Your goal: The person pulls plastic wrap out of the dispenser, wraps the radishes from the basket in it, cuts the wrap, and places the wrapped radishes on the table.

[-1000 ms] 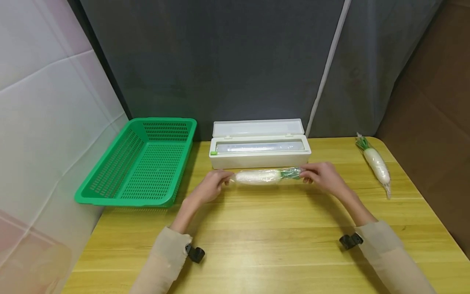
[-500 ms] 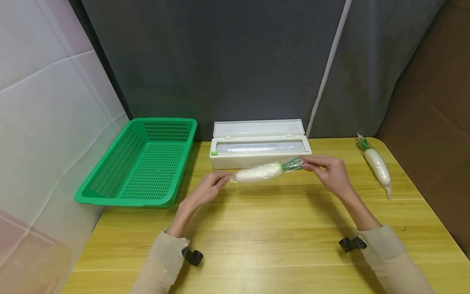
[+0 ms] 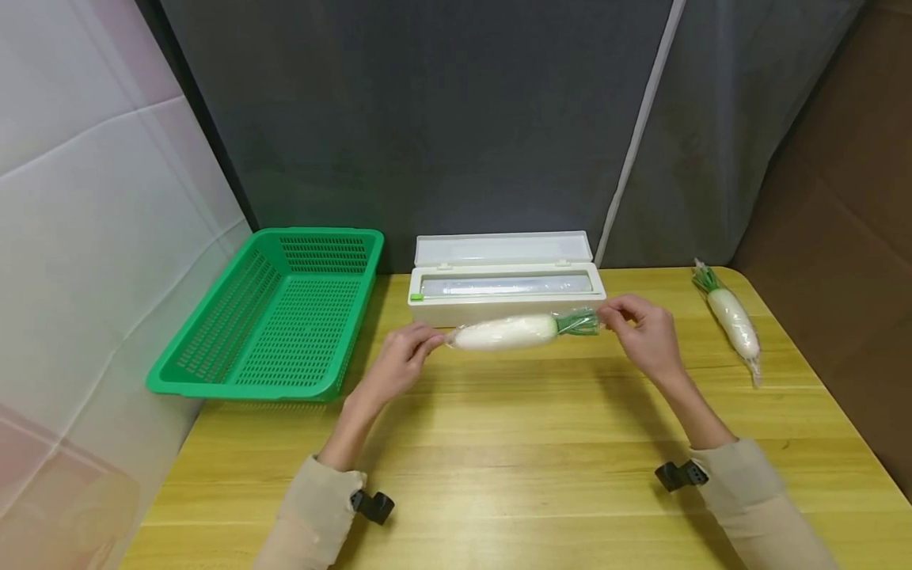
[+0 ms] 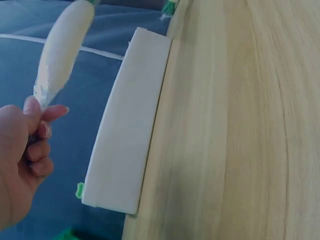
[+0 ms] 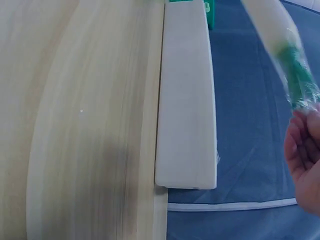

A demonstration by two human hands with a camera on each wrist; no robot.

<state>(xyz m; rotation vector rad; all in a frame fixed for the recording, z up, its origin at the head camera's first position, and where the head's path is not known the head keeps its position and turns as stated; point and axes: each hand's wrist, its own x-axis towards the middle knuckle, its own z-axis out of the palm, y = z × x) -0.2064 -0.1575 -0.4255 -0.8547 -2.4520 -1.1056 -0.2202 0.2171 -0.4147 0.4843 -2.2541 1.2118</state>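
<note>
A white radish [image 3: 506, 332] with green tops, wrapped in clear film, hangs level above the table between both hands. My left hand [image 3: 399, 360] pinches the film at the radish's tapered end; the left wrist view shows thumb and forefinger on that twisted end [image 4: 44, 92]. At the leafy end, my right hand [image 3: 644, 336] pinches the film beyond the green tops [image 5: 299, 75]. Just behind the radish stands a white cling film box [image 3: 506, 305] with its lid raised and a roll inside.
A green perforated basket [image 3: 245, 390] stands at the left of the wooden table [image 3: 499, 475]. Another film-wrapped radish [image 3: 734, 321] lies at the far right. A dark curtain [image 3: 427, 119] hangs behind, with a pale wall on the left and a brown one on the right.
The radish has come up off the table, tilted with its leafy end higher, then levelled out. My right hand has shifted slightly right, drawing the film's end outward.
</note>
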